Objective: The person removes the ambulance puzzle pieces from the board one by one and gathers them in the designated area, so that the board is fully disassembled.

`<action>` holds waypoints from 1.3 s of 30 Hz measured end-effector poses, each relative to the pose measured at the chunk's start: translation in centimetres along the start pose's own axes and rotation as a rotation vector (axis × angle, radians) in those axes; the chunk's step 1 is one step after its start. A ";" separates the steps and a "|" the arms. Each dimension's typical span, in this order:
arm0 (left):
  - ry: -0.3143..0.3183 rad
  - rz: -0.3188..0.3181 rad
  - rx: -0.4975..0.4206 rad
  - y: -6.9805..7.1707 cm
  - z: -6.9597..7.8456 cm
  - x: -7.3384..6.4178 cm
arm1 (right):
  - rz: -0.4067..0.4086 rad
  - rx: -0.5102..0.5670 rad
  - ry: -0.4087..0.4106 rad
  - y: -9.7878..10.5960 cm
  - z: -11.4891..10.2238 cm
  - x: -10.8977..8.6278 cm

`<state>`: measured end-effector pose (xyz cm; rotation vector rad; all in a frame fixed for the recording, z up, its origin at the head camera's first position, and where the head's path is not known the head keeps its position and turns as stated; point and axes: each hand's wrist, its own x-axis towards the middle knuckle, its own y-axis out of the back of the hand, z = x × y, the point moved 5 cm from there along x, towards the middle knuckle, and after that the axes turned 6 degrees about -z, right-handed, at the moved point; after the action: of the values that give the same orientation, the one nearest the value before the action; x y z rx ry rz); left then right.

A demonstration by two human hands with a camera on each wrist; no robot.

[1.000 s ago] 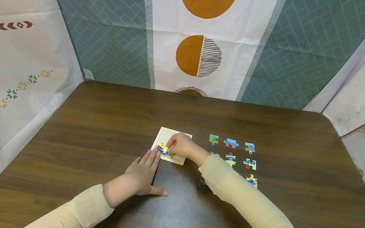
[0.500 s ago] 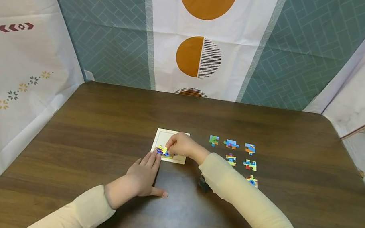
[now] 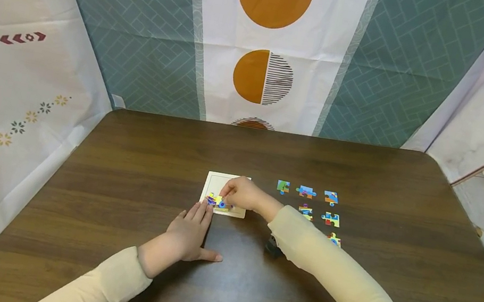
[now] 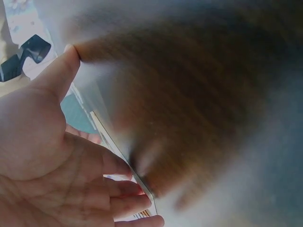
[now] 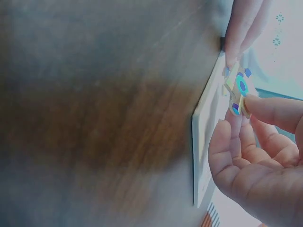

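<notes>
My right hand pinches a jigsaw piece between thumb and fingers. The piece is yellow with a blue ring, and in the right wrist view it is tilted over a pale puzzle tray. Other colourful pieces lie in the tray's near left corner, partly hidden by fingers. My left hand lies with straight fingers, their tips at the tray's near left corner and the thumb spread to the right. In the left wrist view the left fingers touch the tray's edge.
Several loose jigsaw pieces lie in rows right of the tray; the right sleeve partly covers one. A small black object shows by the right wrist. The brown table ends at fabric-covered walls.
The tray has turned slightly and now sits squarer to the table, its right side shifted left. A loose piece beside the right sleeve no longer shows. Both hands stay nearly in place.
</notes>
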<state>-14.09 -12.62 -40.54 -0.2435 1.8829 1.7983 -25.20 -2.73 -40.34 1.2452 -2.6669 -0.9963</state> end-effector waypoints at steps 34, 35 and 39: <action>0.006 0.016 0.029 -0.5 0.0 -0.1 | 0.002 0.069 -0.126 5.7 3.6 -8.4; 0.005 0.018 0.033 -0.5 0.0 0.0 | 0.002 0.077 -0.131 5.9 3.8 -8.8; 0.000 0.023 0.058 -0.7 -0.1 0.2 | 0.017 0.067 -0.153 6.6 4.6 -10.1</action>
<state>-13.93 -12.74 -41.20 -0.2024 1.9421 1.7560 -24.15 9.94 -37.95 1.2021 -2.8432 -1.0481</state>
